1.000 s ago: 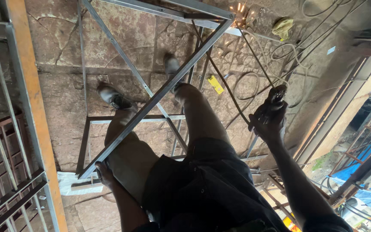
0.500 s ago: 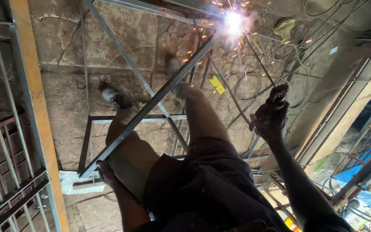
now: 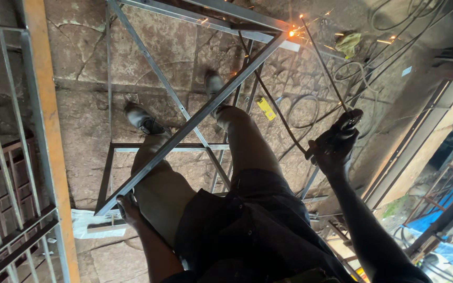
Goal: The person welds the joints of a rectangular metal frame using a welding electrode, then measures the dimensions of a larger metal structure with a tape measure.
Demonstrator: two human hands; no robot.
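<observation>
Both hands (image 3: 336,147) (image 3: 128,207) gripping, arms outstretched.

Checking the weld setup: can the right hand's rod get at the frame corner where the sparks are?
Probably yes. The right hand holds the rod, whose tip sits at the sparking frame corner, with nothing across its path. The left hand grips the diagonal bar lower down.

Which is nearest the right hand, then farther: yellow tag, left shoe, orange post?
From the right hand:
1. Yellow tag, on the floor just beside it.
2. Left shoe, mid-floor under the frame.
3. Orange post, at the far left edge.
</observation>
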